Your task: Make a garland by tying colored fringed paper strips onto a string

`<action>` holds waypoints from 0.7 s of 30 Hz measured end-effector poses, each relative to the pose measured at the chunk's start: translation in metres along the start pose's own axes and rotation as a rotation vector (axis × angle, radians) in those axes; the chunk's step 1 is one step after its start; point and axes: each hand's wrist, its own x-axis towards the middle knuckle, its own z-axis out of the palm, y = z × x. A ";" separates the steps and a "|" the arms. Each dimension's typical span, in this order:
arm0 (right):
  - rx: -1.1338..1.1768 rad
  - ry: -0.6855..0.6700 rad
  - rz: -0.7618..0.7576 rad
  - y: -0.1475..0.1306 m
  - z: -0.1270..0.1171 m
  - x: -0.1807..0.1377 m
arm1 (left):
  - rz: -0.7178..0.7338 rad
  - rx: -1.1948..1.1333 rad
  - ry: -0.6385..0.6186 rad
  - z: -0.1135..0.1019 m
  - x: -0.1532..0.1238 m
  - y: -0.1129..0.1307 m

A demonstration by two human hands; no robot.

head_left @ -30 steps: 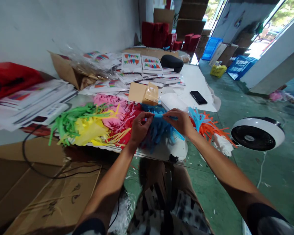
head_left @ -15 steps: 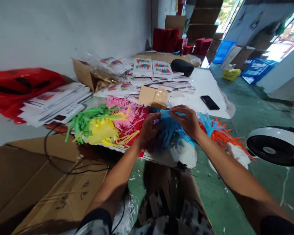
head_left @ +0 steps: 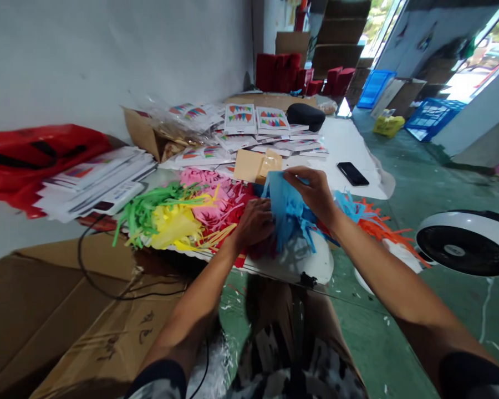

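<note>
My right hand (head_left: 314, 194) pinches the top of a blue fringed paper piece (head_left: 286, 213) and holds it lifted above the table's near edge. My left hand (head_left: 255, 221) is closed low against the pile beside it, over red fringed paper (head_left: 241, 202); what its fingers grip is hidden. Piles of green (head_left: 143, 208), yellow (head_left: 172, 224), pink (head_left: 203, 185) and orange fringed paper (head_left: 376, 227) lie spread along the white table (head_left: 345, 144).
A black phone (head_left: 353, 173), a tan packet (head_left: 255, 165), printed cards (head_left: 255, 119) and a black case (head_left: 305, 115) lie further back. White card stacks (head_left: 95, 180) and a red bag (head_left: 33, 152) sit left. A white fan (head_left: 466, 244) stands right; cardboard (head_left: 66, 310) lies on the floor.
My right hand has raised the blue paper piece up off the pile. My left hand has dropped from the blue piece's top edge down to the red paper.
</note>
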 end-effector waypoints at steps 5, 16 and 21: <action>-0.073 0.043 -0.083 -0.028 -0.026 0.012 | -0.077 0.110 -0.041 0.011 -0.002 -0.010; -0.155 0.469 -0.137 -0.110 -0.144 -0.036 | -0.157 -0.129 0.076 -0.012 0.012 0.006; -0.212 0.417 -0.089 -0.114 -0.139 -0.105 | -0.109 -0.382 0.476 -0.059 0.022 0.106</action>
